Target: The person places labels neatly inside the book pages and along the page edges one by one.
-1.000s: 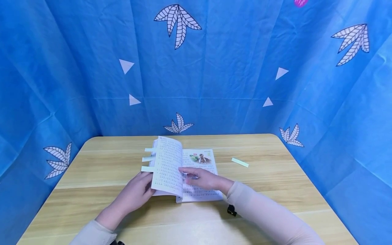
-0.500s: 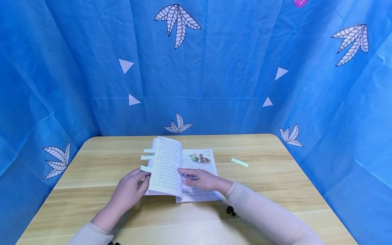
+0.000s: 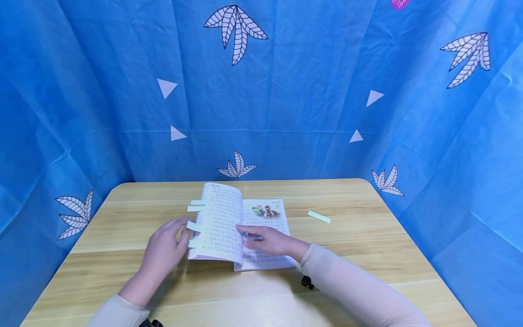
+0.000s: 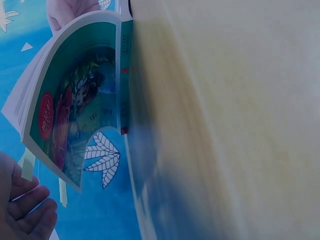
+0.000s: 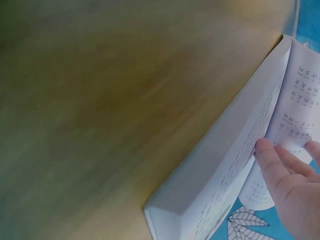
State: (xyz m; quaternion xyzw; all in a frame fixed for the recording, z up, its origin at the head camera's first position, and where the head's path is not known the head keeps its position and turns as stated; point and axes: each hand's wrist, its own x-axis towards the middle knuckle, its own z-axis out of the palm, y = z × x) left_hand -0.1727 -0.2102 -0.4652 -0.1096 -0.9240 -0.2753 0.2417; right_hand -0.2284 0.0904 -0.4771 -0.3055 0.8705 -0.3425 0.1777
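Observation:
A book [image 3: 222,218] lies spread on the table, its left part raised and bowed. Several pale sticky tabs [image 3: 194,226] stick out from its left edge. Beside that edge is my left hand [image 3: 163,245], fingers loosely bent near the tabs; in the left wrist view the hand [image 4: 25,205] sits just off the green illustrated cover [image 4: 75,110], close to one tab [image 4: 28,166]. My right hand [image 3: 269,240] rests on the right page, its extended index finger pressing at the inner fold. The right wrist view shows that fingertip [image 5: 263,146] against the paper.
A loose pale green strip [image 3: 319,216] lies on the wooden table [image 3: 367,254] right of the book. Blue patterned curtains [image 3: 310,81] enclose the table at the back and sides. A small black device [image 3: 307,282] shows under the right sleeve.
My left hand has moved left and away from under the raised pages, which have sunk lower to the left. Another tab now shows near the lower edge. My right hand stays in place.

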